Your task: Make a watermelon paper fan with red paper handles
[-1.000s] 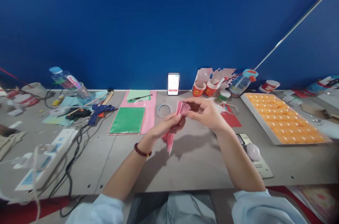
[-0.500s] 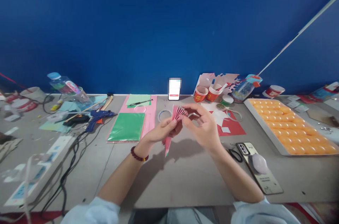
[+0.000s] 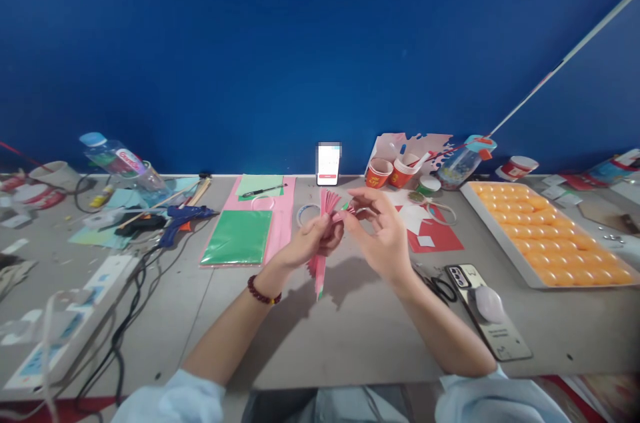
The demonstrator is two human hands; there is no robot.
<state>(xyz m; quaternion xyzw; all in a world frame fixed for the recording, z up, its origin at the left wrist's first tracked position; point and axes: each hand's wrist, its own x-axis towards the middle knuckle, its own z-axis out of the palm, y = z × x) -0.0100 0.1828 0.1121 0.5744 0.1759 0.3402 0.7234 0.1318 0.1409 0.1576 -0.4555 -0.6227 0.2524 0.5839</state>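
Observation:
Pink pleated paper [image 3: 329,201] is held above the table in front of me, its narrow folds fanning out at the top and a strip with a green tip hanging below. My left hand [image 3: 307,239] is closed around its middle, thumb on the near side. On the right, my right hand [image 3: 383,236] pinches the paper's upper right edge between thumb and fingers, where a small green bit shows. Part of the folds is hidden behind my fingers. Behind the paper lies a roll of tape [image 3: 306,214].
A lit phone [image 3: 328,166] stands against the blue wall. To the left are a green paper pack [image 3: 237,238], a glue gun [image 3: 186,219] and a power strip [image 3: 75,323]. On the right are paper cups [image 3: 379,173], a second phone [image 3: 507,336] and an orange-domed tray [image 3: 550,236].
The pink paper has turned more upright, with its top folds spread differently. My right hand has shifted slightly, and a green bit now shows at its fingertips.

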